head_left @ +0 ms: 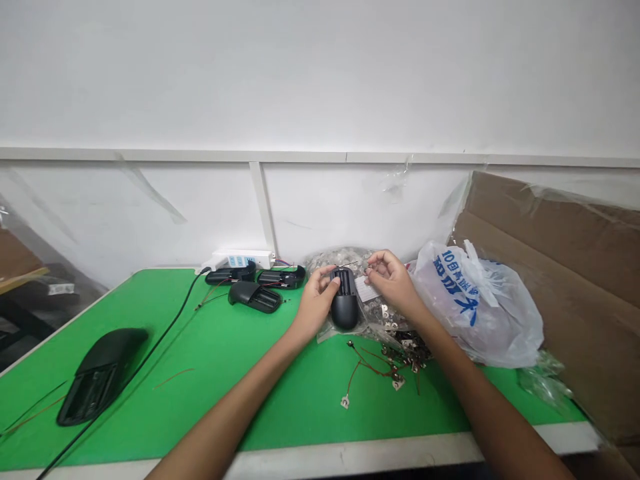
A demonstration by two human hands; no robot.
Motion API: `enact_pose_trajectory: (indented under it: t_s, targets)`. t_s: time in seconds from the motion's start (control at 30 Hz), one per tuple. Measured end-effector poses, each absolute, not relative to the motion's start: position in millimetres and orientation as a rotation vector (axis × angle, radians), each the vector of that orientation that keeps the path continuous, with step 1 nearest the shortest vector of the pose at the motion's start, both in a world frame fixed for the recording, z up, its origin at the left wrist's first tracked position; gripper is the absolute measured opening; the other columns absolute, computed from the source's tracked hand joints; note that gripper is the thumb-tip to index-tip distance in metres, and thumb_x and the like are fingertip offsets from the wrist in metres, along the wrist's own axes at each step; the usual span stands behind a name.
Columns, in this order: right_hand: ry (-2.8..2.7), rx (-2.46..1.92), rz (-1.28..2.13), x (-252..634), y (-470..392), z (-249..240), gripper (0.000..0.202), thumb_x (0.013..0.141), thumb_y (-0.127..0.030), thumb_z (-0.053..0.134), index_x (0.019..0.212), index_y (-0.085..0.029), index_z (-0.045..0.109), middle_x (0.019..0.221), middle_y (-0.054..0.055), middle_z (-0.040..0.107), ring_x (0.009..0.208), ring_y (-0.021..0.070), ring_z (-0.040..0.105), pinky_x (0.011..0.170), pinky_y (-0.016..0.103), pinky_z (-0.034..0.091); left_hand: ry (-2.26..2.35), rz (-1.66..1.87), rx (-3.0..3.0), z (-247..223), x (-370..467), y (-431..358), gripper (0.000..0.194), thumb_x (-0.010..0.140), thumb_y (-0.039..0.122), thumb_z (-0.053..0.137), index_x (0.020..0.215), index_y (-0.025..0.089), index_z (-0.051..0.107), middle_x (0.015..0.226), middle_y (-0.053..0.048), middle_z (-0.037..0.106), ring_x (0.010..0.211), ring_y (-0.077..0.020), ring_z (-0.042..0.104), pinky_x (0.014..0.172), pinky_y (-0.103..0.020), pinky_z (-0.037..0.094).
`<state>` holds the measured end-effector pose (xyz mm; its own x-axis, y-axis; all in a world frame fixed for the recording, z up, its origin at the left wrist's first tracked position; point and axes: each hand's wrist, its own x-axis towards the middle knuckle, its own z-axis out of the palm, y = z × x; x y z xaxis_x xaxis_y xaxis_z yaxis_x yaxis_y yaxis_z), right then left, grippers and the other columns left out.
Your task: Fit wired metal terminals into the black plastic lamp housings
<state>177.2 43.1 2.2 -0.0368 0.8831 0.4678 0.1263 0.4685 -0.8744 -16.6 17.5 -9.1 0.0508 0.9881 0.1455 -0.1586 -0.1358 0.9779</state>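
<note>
A black plastic housing (345,310) with a rounded lower end and a slotted upper part is upright in the middle of the view. My left hand (320,297) is closed on its left side, thumb over the upper edge. To the right of the housing, my right hand (387,277) pinches a thin wire (350,263) that runs to the housing's top. A white label (367,289) lies between the housing and my right hand, on a clear bag of small metal parts (370,257). Loose metal contacts with reddish wires (395,370) lie below my right hand.
Several black housings (255,297) rest at the back left, beside a white box (245,258). Another housing (103,373) and a black cable (170,327) are at the left. A white plastic bag (480,313) and cardboard (560,287) stand right on the green table (280,413).
</note>
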Motion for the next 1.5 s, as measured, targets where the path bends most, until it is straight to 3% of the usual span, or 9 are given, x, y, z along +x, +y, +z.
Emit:
enact_pose_trajectory:
  t_s: [0.17, 0.43, 0.53, 0.7, 1.03, 1.5]
  targets:
    - [-1.469, -0.879, 0.741, 171.7, 37.5, 4.7, 0.032, 0.080, -0.031, 0.069, 0.106, -0.025, 0.051, 0.093, 0.001, 0.063, 0.085, 0.0172, 0.066, 0.072, 0.030, 0.058, 0.950, 1.263, 1.170, -1.1, -18.0, 12.2, 0.066, 0.081, 0.063, 0.075, 0.132, 0.021, 0.066, 0.090, -0.004, 0.071, 0.066, -0.0145, 0.062, 0.054, -0.022, 0.048]
    - [-1.580, -0.923, 0.570, 166.6, 25.6, 11.2, 0.024, 0.089, -0.030, 0.067, 0.111, -0.024, 0.059, 0.100, 0.008, 0.077, 0.094, 0.0226, 0.075, 0.078, 0.037, 0.059, 0.961, 1.232, 1.097, -2.9, -18.9, 14.3, 0.066, 0.077, 0.060, 0.080, 0.127, 0.018, 0.069, 0.080, -0.001, 0.069, 0.049, -0.0089, 0.052, 0.045, -0.021, 0.044]
    - [-1.632, -0.915, 0.502, 164.5, 22.3, 12.0, 0.018, 0.089, -0.029, 0.065, 0.107, -0.023, 0.063, 0.103, 0.009, 0.078, 0.098, 0.0243, 0.077, 0.078, 0.037, 0.060, 0.983, 1.285, 1.119, -4.1, -20.6, 17.2, 0.062, 0.078, 0.059, 0.079, 0.121, 0.016, 0.072, 0.083, -0.003, 0.071, 0.054, -0.0105, 0.055, 0.048, -0.021, 0.044]
    - [-1.662, -0.904, 0.475, 158.7, 19.4, 10.7, 0.017, 0.091, -0.028, 0.064, 0.106, -0.023, 0.065, 0.104, 0.009, 0.079, 0.099, 0.0244, 0.078, 0.072, 0.034, 0.061, 0.957, 1.387, 1.109, 2.4, -21.5, 16.6, 0.054, 0.076, 0.052, 0.081, 0.114, 0.013, 0.075, 0.102, -0.009, 0.077, 0.087, -0.0177, 0.068, 0.073, -0.024, 0.053]
    - [-1.804, -0.894, 0.528, 158.7, 19.5, 5.9, 0.032, 0.087, -0.017, 0.064, 0.119, -0.024, 0.063, 0.104, 0.007, 0.081, 0.093, 0.0219, 0.078, 0.085, 0.040, 0.062, 1.006, 1.173, 1.170, -2.7, -22.2, 18.2, 0.040, 0.076, 0.042, 0.079, 0.105, 0.014, 0.078, 0.096, -0.008, 0.078, 0.077, -0.0171, 0.066, 0.066, -0.024, 0.049]
    - [-1.874, -0.868, 0.350, 150.4, 17.8, -5.6, 0.019, 0.093, -0.016, 0.058, 0.109, -0.025, 0.065, 0.101, 0.005, 0.078, 0.094, 0.0215, 0.078, 0.087, 0.040, 0.064, 1.006, 1.212, 1.200, -7.2, -21.8, 21.0, 0.037, 0.077, 0.046, 0.079, 0.097, 0.015, 0.078, 0.092, -0.007, 0.077, 0.080, -0.0175, 0.066, 0.070, -0.024, 0.049]
